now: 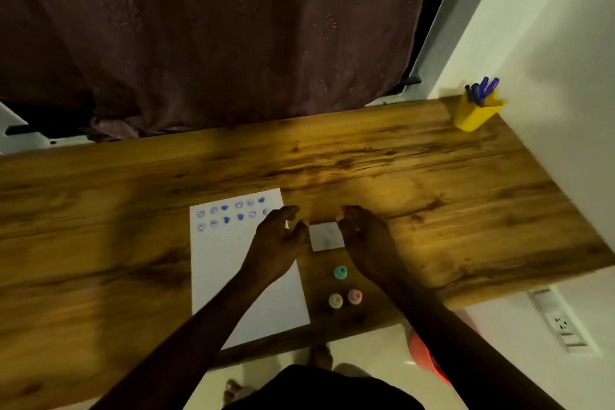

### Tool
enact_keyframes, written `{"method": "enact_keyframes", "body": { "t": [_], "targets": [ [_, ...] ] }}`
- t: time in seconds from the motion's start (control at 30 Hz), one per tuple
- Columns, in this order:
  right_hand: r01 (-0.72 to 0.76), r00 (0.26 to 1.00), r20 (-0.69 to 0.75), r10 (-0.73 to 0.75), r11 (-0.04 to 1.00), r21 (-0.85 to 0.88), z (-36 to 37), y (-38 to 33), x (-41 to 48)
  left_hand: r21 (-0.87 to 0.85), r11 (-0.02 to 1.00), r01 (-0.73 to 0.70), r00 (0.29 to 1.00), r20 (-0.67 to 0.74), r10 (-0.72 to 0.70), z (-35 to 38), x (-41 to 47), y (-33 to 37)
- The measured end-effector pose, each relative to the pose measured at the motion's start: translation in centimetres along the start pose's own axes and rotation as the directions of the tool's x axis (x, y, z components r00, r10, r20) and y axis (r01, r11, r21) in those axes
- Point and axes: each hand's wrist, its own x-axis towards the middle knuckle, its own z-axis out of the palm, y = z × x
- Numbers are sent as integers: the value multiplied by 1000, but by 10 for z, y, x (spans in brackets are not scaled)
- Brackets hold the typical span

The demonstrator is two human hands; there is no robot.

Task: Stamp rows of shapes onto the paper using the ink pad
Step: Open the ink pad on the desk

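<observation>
Left hand (278,236) and right hand (361,233) flanking flat square ink pad (326,236)

three stampers (340,272), one paper (233,276), two hands (278,240)

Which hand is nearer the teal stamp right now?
Right. The right hand has its wrist just beside the teal stamp, up and to its right. The left hand is farther, over the paper's right edge.

paper (246,276) lies near the table's (432,193) front edge; ink pad (326,236) right of it; three stamps (340,272) before the pad.
</observation>
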Motion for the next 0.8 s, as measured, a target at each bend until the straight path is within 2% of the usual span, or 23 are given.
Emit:
{"method": "enact_keyframes", "body": {
  "t": [0.13,0.23,0.47,0.7,0.8],
  "targets": [
    [-36,998,47,40,995,-89,-3,17,6,-29,983,183,981,75,-181,19,3,6],
    [-62,997,43,65,995,-76,-1,27,10,-61,968,242,968,84,-236,31,6,9],
    [-95,989,116,94,995,5,3,37,10,-104,945,310,949,87,-302,44,11,6],
    [-169,980,116,160,983,73,10,37,12,-162,928,334,941,104,-321,43,8,9],
    [-124,986,123,114,990,73,10,27,12,-204,926,318,948,66,-311,32,6,8]
  ]
}}
